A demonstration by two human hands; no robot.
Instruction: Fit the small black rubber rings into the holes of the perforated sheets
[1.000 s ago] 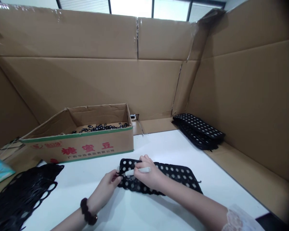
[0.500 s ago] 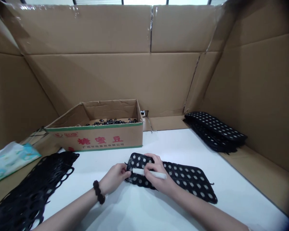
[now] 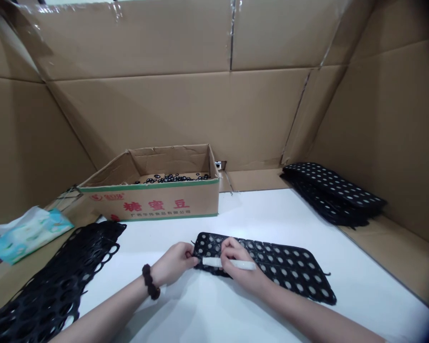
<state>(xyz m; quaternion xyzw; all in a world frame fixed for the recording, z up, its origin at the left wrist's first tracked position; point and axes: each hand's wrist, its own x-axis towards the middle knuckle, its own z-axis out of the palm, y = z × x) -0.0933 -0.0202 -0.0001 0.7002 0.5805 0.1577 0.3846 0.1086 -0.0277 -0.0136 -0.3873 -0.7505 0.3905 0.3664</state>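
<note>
A black sheet [image 3: 286, 263] with rows of round pale holes or spots lies flat on the white table, slanting down to the right. At its left end, my left hand [image 3: 175, 263] pinches the edge between thumb and fingers. My right hand [image 3: 240, 267] rests over the left part of the sheet, closed round a white pen-shaped tool [image 3: 211, 262]. The tool lies almost level, its left end close to my left fingertips. Whether its tip touches the sheet I cannot tell. The fingers of my right hand cover part of the sheet.
Small black rings lie in an open carton [image 3: 171, 202] behind my hands. Black material with larger holes [image 3: 50, 281] is at left, near a tissue pack [image 3: 35, 236]. Dotted black sheets [image 3: 332, 193] are stacked at right. Cardboard walls [image 3: 171, 114] enclose the white table [image 3: 250, 209].
The view has tilted down and swung slightly left. My right hand and the white tool have shifted a little along the sheet, which now lies flatter at its left end.
</note>
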